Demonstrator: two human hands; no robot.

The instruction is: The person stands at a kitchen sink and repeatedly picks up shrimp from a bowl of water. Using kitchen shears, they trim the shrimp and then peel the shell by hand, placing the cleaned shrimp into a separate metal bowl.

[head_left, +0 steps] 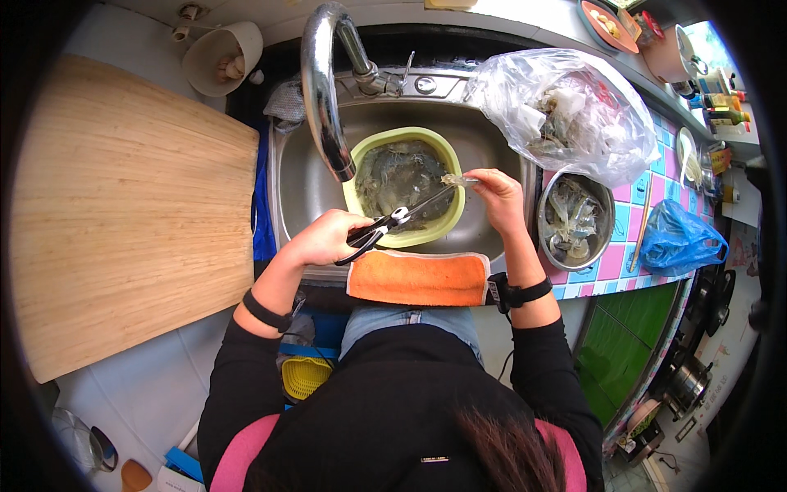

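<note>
Clock centred on the yellow-green basin, which sits in the steel sink and holds cloudy water with shrimps in it
Left hand: at 8 o'clock, fingers curled round the handles of black-handled scissors; blades point toward 2 o'clock across the basin
Right hand: at 3 o'clock, thumb and fingers pinching one shrimp by its end, held above the basin's rim
Scissor tips lie at the shrimp's other end; contact or a gap there, cannot tell
Metal bowl: just past 3 o'clock, holding more shrimps
Clear plastic bag: at 2 o'clock
Orange cloth: at 6 o'clock, on the sink's near edge
Faucet: between 10 and 11 o'clock
</note>
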